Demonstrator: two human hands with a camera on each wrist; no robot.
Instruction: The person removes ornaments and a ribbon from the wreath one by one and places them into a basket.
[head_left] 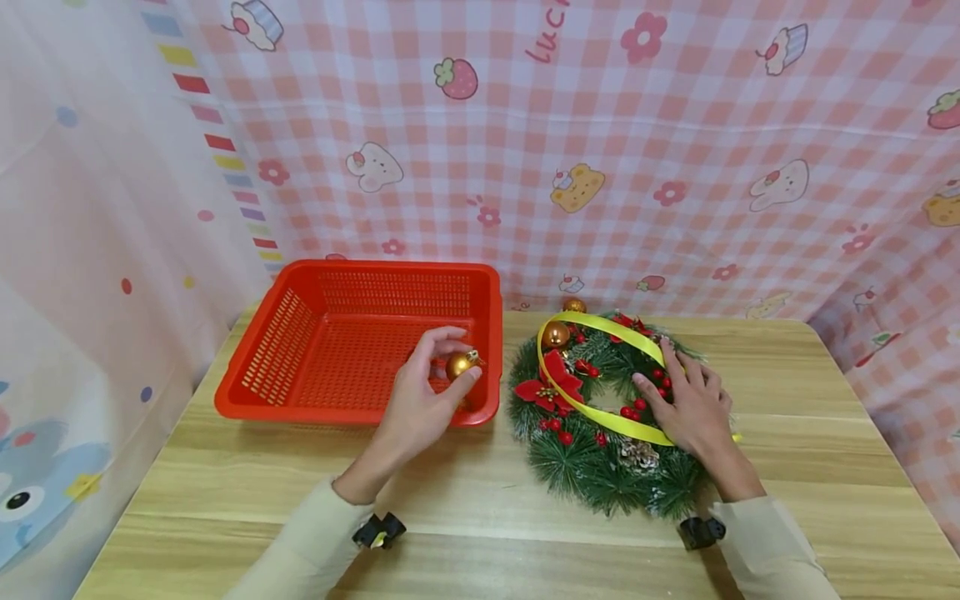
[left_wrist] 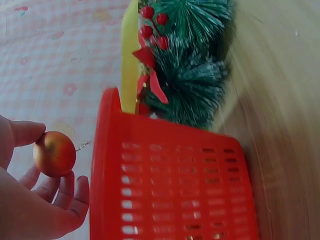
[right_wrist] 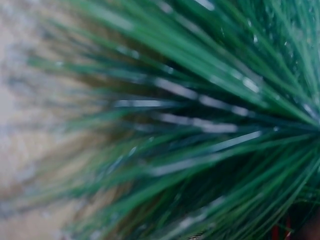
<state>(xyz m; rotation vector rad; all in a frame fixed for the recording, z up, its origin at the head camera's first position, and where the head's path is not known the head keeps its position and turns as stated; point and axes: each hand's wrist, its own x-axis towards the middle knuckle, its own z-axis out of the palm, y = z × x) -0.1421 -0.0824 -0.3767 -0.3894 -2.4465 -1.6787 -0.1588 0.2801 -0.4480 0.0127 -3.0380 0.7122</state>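
Over the right end of the red plastic basket [head_left: 360, 414], my left hand [head_left: 423, 404] pinches a shiny gold Christmas bauble [head_left: 460, 364] between thumb and fingers. The left wrist view shows the bauble [left_wrist: 55, 154] with a silver hanging loop, held beside the basket's rim. My right hand [head_left: 697, 408] rests on the right side of a green Christmas wreath [head_left: 570, 467], its fingers spread over it. A yellow ribbon [head_left: 600, 417] loops across the wreath and passes by that hand. Green needles [right_wrist: 200, 110] fill the right wrist view, blurred, with the hand mostly hidden there.
On the wreath are a red poinsettia [head_left: 551, 387], red berries [head_left: 633, 410], a pinecone [head_left: 639, 454] and a gold bauble [head_left: 556, 335]. Another gold bauble [head_left: 574, 306] sits behind it. The wooden table [head_left: 495, 533] meets a pink checked curtain [head_left: 525, 233] at the back.
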